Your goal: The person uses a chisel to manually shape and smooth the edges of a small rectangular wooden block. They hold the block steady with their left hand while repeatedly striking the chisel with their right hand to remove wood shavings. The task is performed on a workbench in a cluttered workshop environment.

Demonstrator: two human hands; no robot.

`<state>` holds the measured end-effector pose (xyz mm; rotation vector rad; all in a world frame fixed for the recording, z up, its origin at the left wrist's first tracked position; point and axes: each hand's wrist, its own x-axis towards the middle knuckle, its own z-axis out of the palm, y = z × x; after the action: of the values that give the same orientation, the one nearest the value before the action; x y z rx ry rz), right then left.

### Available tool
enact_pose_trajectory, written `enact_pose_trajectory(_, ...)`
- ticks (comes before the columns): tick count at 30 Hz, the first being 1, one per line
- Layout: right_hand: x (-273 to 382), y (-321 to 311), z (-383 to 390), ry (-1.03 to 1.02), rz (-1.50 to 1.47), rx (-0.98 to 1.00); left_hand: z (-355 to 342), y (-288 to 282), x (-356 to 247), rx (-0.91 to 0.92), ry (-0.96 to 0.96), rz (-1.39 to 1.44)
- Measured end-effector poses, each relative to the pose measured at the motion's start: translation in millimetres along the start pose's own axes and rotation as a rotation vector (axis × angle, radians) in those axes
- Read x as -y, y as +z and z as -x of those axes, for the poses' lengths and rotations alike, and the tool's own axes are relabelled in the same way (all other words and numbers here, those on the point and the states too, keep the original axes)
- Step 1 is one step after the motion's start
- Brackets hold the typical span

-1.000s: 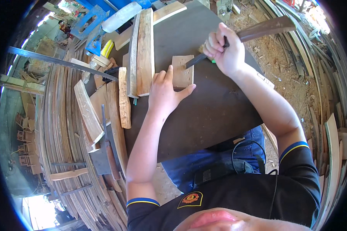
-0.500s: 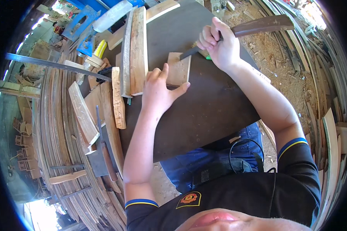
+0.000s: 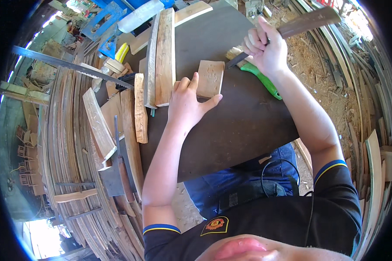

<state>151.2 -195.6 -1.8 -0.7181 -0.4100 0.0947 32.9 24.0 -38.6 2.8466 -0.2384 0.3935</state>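
My left hand (image 3: 185, 102) steadies a small square wooden block (image 3: 211, 78) on the dark tabletop. The index finger lies along the block's left side and the thumb is at its near right corner, while the other fingers are curled. Above and right of the block, my right hand (image 3: 268, 48) is closed around a chisel (image 3: 309, 22). Its narrow dark blade points down and left, with the tip just right of the block and apart from it. The long brown handle sticks out to the upper right. Beneath my right hand lies a green-handled brush (image 3: 261, 80), partly hidden.
The dark table (image 3: 222, 135) reaches toward my lap. Long wooden pieces (image 3: 164, 56) lie left of my left hand. Farther left are a saw (image 3: 69, 65), a blade with a wooden handle (image 3: 124, 174) and stacked boards (image 3: 65, 143). Wood shavings (image 3: 313, 65) cover the floor at right.
My right hand has lifted the chisel tip off the block and moved right, showing more of the green brush. The left hand still holds the block. The whole view has shifted slightly.
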Motion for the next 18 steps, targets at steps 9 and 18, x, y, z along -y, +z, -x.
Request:
enact_pose_trajectory(9, -9, -8, 4, -0.033, -0.101, -0.053, -5, -3, -6, 0.034, -0.012, 0.069)
enact_pose_trajectory(18, -16, -14, -9, 0.039, 0.048, -0.268, -2, -13, -9, 0.04, -0.086, 0.052)
